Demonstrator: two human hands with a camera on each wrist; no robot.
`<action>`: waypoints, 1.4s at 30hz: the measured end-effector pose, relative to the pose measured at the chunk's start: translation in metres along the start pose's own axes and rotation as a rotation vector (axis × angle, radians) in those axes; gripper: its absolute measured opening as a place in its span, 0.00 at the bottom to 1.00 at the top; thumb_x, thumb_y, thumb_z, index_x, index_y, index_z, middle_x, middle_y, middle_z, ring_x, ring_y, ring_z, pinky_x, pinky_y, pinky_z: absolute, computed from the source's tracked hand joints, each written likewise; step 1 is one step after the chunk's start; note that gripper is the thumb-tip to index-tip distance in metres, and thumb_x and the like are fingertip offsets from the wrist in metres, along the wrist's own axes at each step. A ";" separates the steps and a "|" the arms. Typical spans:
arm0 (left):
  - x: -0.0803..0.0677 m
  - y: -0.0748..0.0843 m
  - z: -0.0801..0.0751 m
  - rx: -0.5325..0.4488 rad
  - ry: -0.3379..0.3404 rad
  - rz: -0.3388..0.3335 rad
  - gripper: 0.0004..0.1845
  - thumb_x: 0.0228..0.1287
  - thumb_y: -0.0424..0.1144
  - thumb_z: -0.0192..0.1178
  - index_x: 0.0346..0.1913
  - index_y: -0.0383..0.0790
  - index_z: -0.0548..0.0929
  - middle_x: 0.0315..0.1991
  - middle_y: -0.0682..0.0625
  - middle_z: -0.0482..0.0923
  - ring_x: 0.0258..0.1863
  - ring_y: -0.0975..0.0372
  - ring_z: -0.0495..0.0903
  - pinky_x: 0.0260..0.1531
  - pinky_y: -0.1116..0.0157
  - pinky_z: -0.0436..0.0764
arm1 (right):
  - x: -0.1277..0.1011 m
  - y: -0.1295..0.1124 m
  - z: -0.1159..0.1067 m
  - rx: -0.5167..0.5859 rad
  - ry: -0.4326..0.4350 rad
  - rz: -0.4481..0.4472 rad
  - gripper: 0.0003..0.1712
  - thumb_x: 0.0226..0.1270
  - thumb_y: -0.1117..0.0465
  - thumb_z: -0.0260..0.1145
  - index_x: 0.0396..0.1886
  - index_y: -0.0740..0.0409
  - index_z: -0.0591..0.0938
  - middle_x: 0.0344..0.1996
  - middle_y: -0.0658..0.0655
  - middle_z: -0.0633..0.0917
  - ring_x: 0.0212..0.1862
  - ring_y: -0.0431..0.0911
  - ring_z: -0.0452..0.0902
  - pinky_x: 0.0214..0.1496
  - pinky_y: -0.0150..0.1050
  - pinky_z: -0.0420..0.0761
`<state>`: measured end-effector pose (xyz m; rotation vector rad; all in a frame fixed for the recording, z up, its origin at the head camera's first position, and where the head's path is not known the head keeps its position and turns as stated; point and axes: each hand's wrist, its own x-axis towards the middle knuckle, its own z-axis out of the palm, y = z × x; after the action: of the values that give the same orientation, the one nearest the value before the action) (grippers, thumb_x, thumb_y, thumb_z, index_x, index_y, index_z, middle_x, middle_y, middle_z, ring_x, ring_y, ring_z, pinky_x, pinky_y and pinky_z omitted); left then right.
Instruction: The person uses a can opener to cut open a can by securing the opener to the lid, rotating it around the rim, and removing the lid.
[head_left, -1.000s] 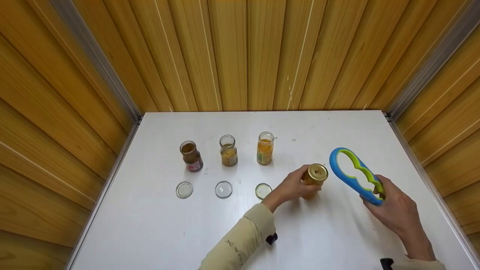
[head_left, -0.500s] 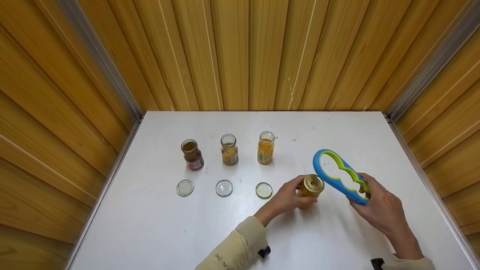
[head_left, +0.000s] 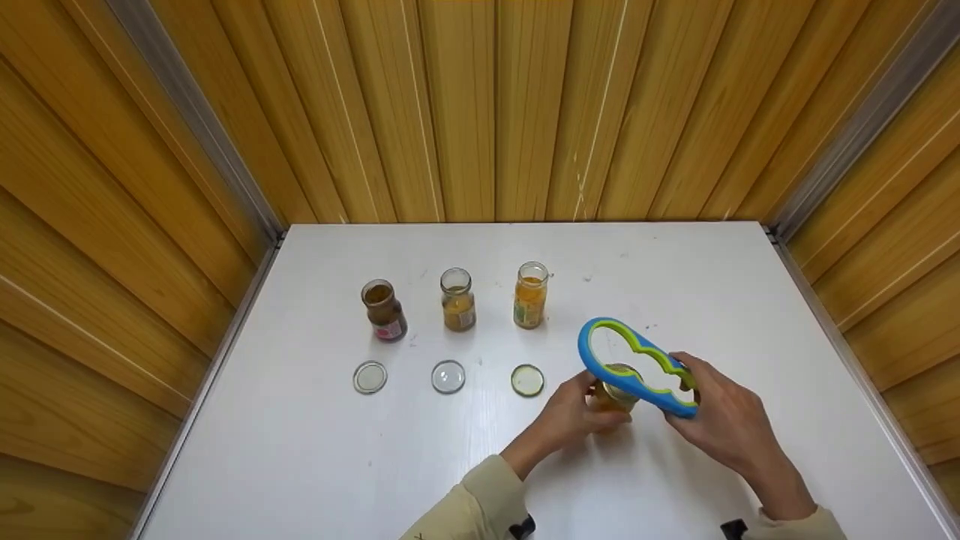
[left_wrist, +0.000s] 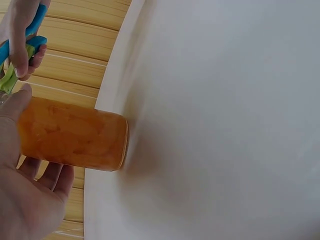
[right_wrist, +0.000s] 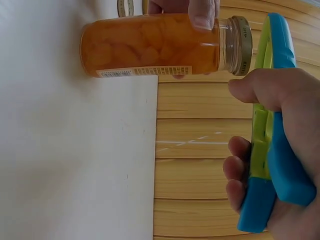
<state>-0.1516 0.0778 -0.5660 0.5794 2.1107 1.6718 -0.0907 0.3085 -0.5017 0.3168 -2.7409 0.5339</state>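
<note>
My left hand (head_left: pixel 571 411) grips a glass jar of orange fruit (head_left: pixel 609 401) that stands on the white table (head_left: pixel 675 285), right of centre. The jar (left_wrist: pixel 75 140) is closed with a gold lid (right_wrist: pixel 241 45). My right hand (head_left: pixel 712 420) holds a blue and green jar opener (head_left: pixel 637 366) by its narrow end. The opener's wide end hangs over the jar, and the lid (head_left: pixel 621 373) shows through one of its holes. In the right wrist view the opener (right_wrist: pixel 272 125) is level and just above the lid, with a thin gap between them.
Three open jars stand in a row behind: a dark one (head_left: pixel 384 311), a brownish one (head_left: pixel 457 300) and an orange one (head_left: pixel 530 295). A loose lid lies in front of each (head_left: pixel 370 377), (head_left: pixel 448 376), (head_left: pixel 527 380). Wooden walls close in three sides of the table.
My left hand drew the jar nearer and slightly left. My right hand swung the opener left and down from beside the jar until it is over the lid.
</note>
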 end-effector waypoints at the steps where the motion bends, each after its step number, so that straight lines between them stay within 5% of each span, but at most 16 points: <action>1: -0.002 0.000 0.000 0.004 0.002 0.008 0.30 0.62 0.46 0.76 0.64 0.64 0.76 0.56 0.68 0.79 0.56 0.72 0.75 0.63 0.60 0.75 | 0.000 -0.002 0.001 -0.004 -0.002 -0.005 0.46 0.41 0.63 0.86 0.63 0.65 0.76 0.41 0.60 0.86 0.31 0.44 0.74 0.28 0.37 0.75; 11: -0.006 -0.005 0.002 0.048 0.051 0.074 0.32 0.61 0.47 0.76 0.68 0.64 0.76 0.62 0.70 0.77 0.66 0.72 0.71 0.71 0.51 0.67 | -0.002 -0.013 0.005 -0.004 -0.043 -0.037 0.46 0.41 0.62 0.87 0.63 0.63 0.77 0.48 0.61 0.87 0.39 0.49 0.83 0.35 0.46 0.83; 20: -0.012 -0.005 0.001 -0.039 0.039 0.101 0.33 0.62 0.47 0.75 0.68 0.69 0.75 0.62 0.72 0.76 0.68 0.71 0.68 0.71 0.44 0.64 | -0.001 -0.018 0.008 -0.018 -0.060 -0.059 0.46 0.41 0.62 0.87 0.63 0.61 0.77 0.50 0.60 0.87 0.43 0.50 0.84 0.37 0.48 0.84; 31: -0.010 -0.004 0.002 -0.041 0.032 0.072 0.33 0.59 0.45 0.78 0.66 0.69 0.76 0.60 0.72 0.77 0.63 0.73 0.71 0.65 0.60 0.72 | 0.002 -0.023 0.009 -0.072 -0.094 -0.072 0.43 0.42 0.62 0.85 0.62 0.57 0.79 0.41 0.54 0.86 0.35 0.44 0.82 0.32 0.41 0.81; 37: -0.010 -0.003 0.002 -0.060 0.030 0.050 0.33 0.59 0.45 0.78 0.65 0.70 0.77 0.60 0.73 0.77 0.63 0.73 0.71 0.66 0.58 0.71 | 0.003 -0.030 0.005 -0.120 -0.122 -0.048 0.42 0.41 0.64 0.85 0.61 0.59 0.78 0.38 0.57 0.86 0.33 0.48 0.84 0.31 0.44 0.82; 42: -0.009 -0.001 0.003 -0.037 0.026 0.096 0.32 0.61 0.44 0.76 0.67 0.64 0.77 0.61 0.71 0.77 0.64 0.73 0.72 0.68 0.59 0.70 | 0.003 -0.039 0.003 -0.147 -0.113 -0.036 0.41 0.42 0.65 0.85 0.60 0.63 0.79 0.37 0.62 0.87 0.31 0.51 0.84 0.29 0.46 0.84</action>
<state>-0.1425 0.0751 -0.5674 0.6604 2.0954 1.7750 -0.0837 0.2713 -0.4905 0.3688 -2.8576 0.3110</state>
